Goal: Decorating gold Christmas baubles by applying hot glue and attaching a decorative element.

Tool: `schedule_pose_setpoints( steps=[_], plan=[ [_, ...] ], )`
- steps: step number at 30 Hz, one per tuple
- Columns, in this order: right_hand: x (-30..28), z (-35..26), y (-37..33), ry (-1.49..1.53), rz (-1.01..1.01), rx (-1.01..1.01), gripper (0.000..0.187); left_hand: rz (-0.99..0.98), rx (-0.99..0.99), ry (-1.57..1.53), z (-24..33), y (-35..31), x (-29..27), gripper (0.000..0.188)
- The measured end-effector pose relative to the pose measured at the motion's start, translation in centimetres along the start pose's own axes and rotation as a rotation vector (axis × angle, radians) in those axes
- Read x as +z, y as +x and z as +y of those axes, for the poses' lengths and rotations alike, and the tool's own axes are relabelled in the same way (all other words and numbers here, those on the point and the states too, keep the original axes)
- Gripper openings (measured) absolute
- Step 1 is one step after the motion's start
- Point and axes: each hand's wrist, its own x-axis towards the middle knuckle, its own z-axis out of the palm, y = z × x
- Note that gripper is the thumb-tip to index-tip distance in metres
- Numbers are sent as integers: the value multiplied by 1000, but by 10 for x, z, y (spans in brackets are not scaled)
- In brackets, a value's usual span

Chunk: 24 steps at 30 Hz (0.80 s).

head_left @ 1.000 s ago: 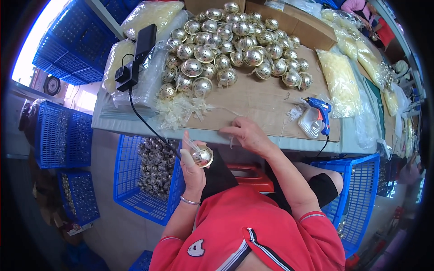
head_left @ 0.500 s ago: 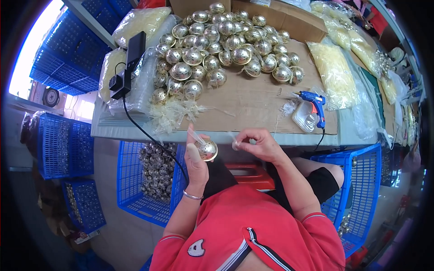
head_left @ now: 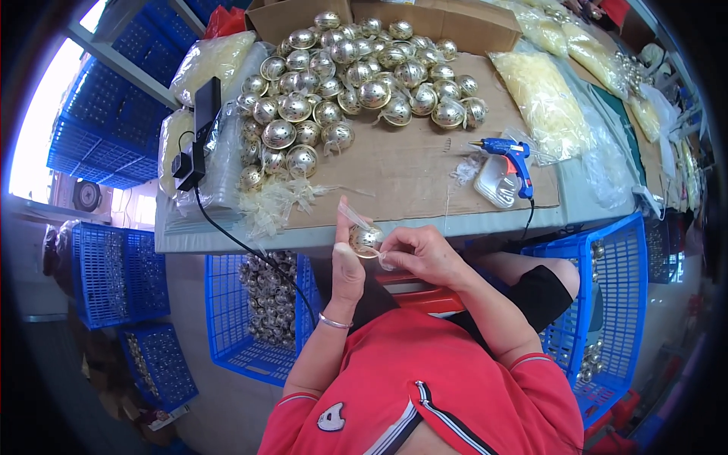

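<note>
My left hand [head_left: 349,273] is closed round a gold ball ornament [head_left: 364,237] just in front of the table edge. A sheer pale ribbon [head_left: 352,215] stands up between its fingers and the ball. My right hand [head_left: 426,254] is pinched at the ball's right side, on what looks like a piece of the same sheer ribbon [head_left: 386,262]. Beyond my hands, a heap of matching gold ball ornaments [head_left: 374,95] covers the back of the table. Loose pale ribbons [head_left: 273,203] lie bunched at the front left of the cardboard.
A blue glue gun [head_left: 509,155] rests on a clear plastic tray [head_left: 494,186] at the right. A power strip [head_left: 191,163] with a black cable is at the left. Bags of pale ribbon [head_left: 542,106] flank the cardboard. Blue crates [head_left: 254,364] stand below the table.
My right hand has moved left from beside the ball to touch it. My left hand and the ball have shifted slightly right. The whole view has shifted a little.
</note>
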Motion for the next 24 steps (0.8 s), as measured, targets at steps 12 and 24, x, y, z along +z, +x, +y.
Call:
schedule_pose_setpoints(
  steps=[12,24],
  plan=[
    [-1,10,-5,130,133,9,8,91,-27,22,7,-4,14,54],
    [5,13,-4,137,222,63,11,183,-62,-105,10,-4,20,47]
  ],
)
